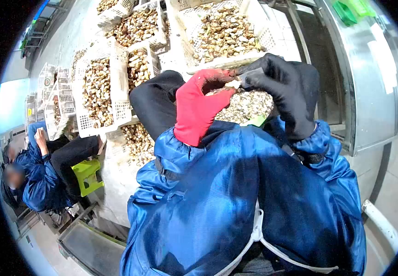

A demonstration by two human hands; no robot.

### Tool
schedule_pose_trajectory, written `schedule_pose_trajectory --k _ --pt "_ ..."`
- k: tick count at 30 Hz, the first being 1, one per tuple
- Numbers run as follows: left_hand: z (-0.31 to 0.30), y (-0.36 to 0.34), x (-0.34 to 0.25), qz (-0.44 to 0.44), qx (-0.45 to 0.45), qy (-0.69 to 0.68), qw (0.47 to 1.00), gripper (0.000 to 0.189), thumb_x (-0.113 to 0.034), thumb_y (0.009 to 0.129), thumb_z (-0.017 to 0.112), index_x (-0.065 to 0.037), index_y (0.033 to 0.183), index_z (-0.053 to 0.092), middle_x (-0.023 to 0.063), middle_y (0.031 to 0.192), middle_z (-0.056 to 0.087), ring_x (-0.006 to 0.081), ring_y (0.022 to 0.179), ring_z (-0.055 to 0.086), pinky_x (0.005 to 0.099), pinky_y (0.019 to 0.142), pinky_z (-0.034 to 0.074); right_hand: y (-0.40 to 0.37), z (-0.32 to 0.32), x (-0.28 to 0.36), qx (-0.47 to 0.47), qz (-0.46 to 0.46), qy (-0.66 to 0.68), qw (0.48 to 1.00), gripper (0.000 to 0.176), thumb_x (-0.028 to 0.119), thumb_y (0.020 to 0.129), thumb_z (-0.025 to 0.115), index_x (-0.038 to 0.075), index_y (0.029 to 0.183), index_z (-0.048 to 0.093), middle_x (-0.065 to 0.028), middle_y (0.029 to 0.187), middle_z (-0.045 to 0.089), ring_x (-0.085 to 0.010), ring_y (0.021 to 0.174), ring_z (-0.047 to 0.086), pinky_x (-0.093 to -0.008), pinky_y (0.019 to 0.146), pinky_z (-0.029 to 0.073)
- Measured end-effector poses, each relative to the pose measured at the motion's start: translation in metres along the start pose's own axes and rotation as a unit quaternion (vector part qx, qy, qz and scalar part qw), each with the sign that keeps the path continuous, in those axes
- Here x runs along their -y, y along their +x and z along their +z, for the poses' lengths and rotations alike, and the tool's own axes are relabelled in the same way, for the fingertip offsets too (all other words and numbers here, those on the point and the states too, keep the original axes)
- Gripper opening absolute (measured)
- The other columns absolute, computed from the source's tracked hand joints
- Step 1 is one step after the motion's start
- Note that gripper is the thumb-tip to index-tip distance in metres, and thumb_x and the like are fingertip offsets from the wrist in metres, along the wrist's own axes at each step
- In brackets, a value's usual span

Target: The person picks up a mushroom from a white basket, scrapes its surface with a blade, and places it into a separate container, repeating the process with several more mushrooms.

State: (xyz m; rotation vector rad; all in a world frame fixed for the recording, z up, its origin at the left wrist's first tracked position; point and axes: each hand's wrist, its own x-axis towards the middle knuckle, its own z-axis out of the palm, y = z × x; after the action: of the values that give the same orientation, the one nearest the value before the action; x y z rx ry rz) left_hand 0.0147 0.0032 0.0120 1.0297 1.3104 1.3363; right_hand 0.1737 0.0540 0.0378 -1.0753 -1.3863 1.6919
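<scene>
My left hand [199, 106], in a red glove, is closed with its fingertips around a small mushroom [234, 84], of which only a pale part shows. Close against it, my right hand [291, 94], in a black glove, grips a small grey object [254, 77]; its kind is mostly hidden by the fingers. Both hands meet above a heap of pale, chopped-looking pieces [247, 105] between my knees. Whatever holds that heap is largely covered by my hands and sleeves. A bit of light green [257, 121] shows at its near edge.
White perforated crates of brown and cream mushrooms stand ahead, including a large crate [189, 50] and another at left [86, 130]. Loose mushrooms [139, 145] lie by my left knee. A co-worker [47, 179] sits at left near a green stool [88, 177]. A metal-framed panel [369, 92] stands right.
</scene>
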Motion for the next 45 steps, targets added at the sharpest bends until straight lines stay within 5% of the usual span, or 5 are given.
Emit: schedule_pose_trajectory --k 8,12,20,28,45 --pt "0.001 0.002 0.009 0.099 0.024 0.079 0.992 0.031 0.003 0.070 0.064 0.000 0.100 0.057 0.0056 0.095 0.061 0.0103 0.081 0.057 0.0213 0.073 0.046 -0.007 0.003 0.012 0.002 0.005 -0.138 0.990 0.012 0.007 0.076 0.062 0.000 0.086 0.060 -0.0032 0.078 0.061 -0.0096 0.071 0.056 -0.0230 0.066 0.045" --pt "-0.002 0.006 0.004 -0.109 0.011 -0.122 0.986 0.025 -0.002 0.074 0.064 0.002 0.097 0.056 0.0075 0.079 0.060 0.0084 0.060 0.054 0.0202 0.050 0.042 -0.002 0.004 -0.005 -0.023 -0.241 -0.202 0.949 0.010 0.010 0.079 0.059 0.000 0.080 0.057 -0.0024 0.068 0.056 -0.0088 0.064 0.052 -0.0229 0.061 0.043" --pt "-0.005 0.005 0.006 -0.152 0.011 -0.094 0.984 0.021 -0.003 0.074 0.064 0.000 0.094 0.058 0.0046 0.067 0.059 0.0076 0.052 0.051 0.0199 0.045 0.039 -0.003 0.003 -0.005 -0.009 -0.049 0.018 0.999 0.014 0.013 0.077 0.062 0.002 0.080 0.054 -0.0039 0.078 0.058 -0.0088 0.070 0.053 -0.0233 0.063 0.043" --pt "-0.004 0.003 0.010 0.052 0.014 0.026 0.998 0.027 0.000 0.071 0.065 -0.001 0.097 0.057 0.0039 0.089 0.059 0.0074 0.070 0.055 0.0196 0.061 0.046 -0.003 0.000 0.007 -0.013 -0.013 -0.108 0.994 0.014 0.011 0.074 0.063 0.001 0.081 0.057 -0.0039 0.079 0.061 -0.0094 0.073 0.056 -0.0231 0.069 0.045" --pt "-0.019 0.015 0.032 -0.203 0.173 -0.258 0.929 0.027 0.000 0.075 0.055 0.003 0.101 0.050 0.0079 0.068 0.053 0.0098 0.050 0.049 0.0208 0.041 0.033 0.001 0.002 -0.015 0.002 -0.032 -0.005 0.999 0.013 0.010 0.075 0.059 -0.001 0.080 0.056 -0.0049 0.073 0.059 -0.0104 0.068 0.056 -0.0236 0.062 0.046"
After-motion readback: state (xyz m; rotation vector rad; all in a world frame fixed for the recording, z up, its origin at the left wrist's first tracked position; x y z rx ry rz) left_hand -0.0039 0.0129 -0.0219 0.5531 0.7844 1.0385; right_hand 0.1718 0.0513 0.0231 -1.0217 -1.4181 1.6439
